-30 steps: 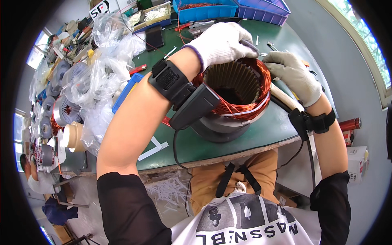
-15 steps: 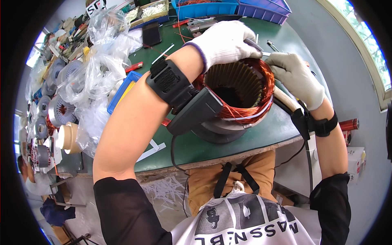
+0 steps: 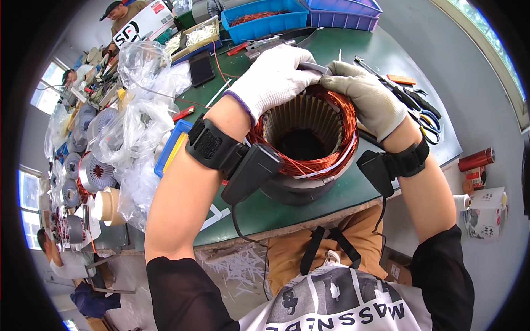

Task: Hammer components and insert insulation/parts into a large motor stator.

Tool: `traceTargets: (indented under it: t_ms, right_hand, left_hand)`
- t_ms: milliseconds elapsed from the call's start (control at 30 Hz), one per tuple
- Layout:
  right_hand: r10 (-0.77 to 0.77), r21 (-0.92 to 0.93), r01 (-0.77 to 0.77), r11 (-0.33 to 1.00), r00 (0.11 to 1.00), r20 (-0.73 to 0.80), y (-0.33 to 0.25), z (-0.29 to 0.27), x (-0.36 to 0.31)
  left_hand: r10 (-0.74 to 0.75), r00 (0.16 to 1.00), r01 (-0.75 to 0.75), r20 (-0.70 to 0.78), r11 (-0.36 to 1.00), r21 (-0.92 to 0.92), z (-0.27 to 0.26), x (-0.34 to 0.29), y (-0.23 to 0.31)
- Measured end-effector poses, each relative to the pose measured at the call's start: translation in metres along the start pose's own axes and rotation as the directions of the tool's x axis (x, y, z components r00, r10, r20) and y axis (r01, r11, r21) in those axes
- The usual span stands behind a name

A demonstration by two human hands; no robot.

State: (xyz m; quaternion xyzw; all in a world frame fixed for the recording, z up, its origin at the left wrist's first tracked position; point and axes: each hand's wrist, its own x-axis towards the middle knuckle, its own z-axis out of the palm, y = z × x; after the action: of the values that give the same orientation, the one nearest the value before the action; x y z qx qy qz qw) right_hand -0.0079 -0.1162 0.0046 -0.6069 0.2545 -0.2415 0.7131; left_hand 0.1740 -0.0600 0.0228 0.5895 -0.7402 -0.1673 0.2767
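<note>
A motor stator [image 3: 309, 113] with slotted inner walls stands upright on the bench, a bundle of red-brown copper winding [image 3: 334, 165] round its top. White lacing crosses the winding at the near side. Over the far rim, my left hand [image 3: 279, 74], in a white knit glove, pinches a thin grey flat piece [image 3: 313, 67]. My right hand [image 3: 367, 99], in a greyish glove, meets it there with fingers closed together. Its fingertips are at the end of the grey piece; what they pinch is hidden. Both wrists wear black straps with boxes.
Pliers [image 3: 403, 96] and scissors [image 3: 430, 124] lie to the right on the green bench [image 3: 386, 52]. Blue [image 3: 265, 25] and purple bins [image 3: 345, 14] stand at the back. Clear plastic bags [image 3: 138, 110] and more stators crowd the left. Other people are at the far left.
My right hand has come up and left from the stator's right side to meet my left hand over the far rim. The view has shifted, showing pliers and scissors at right.
</note>
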Motion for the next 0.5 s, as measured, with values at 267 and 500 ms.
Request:
traceTargets:
  t_ms: [267,500]
  right_hand:
    - [-0.028,-0.072,0.025,0.997,0.999,-0.038,-0.002,0.004,0.0]
    - [-0.09,-0.377,0.037,0.926,0.988,-0.125,-0.002,0.005,-0.001]
  left_hand:
    - [0.067,0.992,-0.064,-0.104,0.998,0.029,0.003,-0.001,-0.006]
    - [0.107,0.978,-0.107,-0.18,0.994,0.01,0.0,-0.017,0.009]
